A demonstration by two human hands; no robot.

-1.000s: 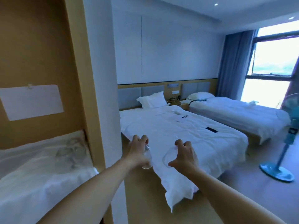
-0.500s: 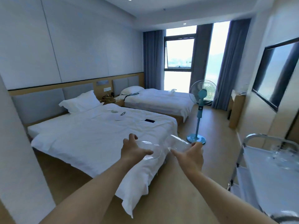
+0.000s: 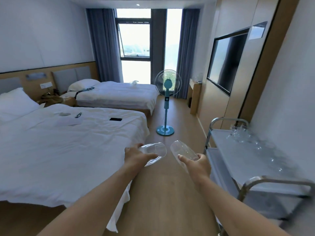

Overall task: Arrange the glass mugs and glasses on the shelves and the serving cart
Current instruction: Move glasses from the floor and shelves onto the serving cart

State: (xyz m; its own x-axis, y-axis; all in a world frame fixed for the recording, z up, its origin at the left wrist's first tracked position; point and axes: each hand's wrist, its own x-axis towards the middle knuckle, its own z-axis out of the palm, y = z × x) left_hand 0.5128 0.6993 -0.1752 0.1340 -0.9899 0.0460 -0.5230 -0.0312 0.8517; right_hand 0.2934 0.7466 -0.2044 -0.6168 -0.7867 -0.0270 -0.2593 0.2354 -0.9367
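At the far left a white pillow [image 3: 15, 103] lies at the head of the near bed [image 3: 68, 150], whose white cover carries a sheet of paper [image 3: 68, 121], a pair of glasses [image 3: 78, 114] and a dark phone [image 3: 115, 119]. Beyond it stands the second bed [image 3: 117, 94], with blue curtains [image 3: 104, 46] and a bright window [image 3: 134, 43] behind. A teal standing fan [image 3: 166, 103] stands on the wooden floor [image 3: 162, 193] between the beds and the right wall. In the middle foreground both arms reach forward above the floor. The left hand [image 3: 136, 157] has its fingers and thumb curled round a clear glass [image 3: 156, 151] held on its side, mouth pointing right. Just beside it, apart by a small gap, the right hand [image 3: 196, 163] grips a second clear glass [image 3: 182, 151] by its lower end, the mouth tilted up and to the left. To the right stands the serving cart [image 3: 238, 160], metal-framed with pale shelves; on its top shelf, toward the far end, is a cluster of glassware [image 3: 238, 133], blurred so that it seems to be several stemmed or plain glasses, though I cannot count them. Above, a dark television [image 3: 225, 60] hangs on the right wall.
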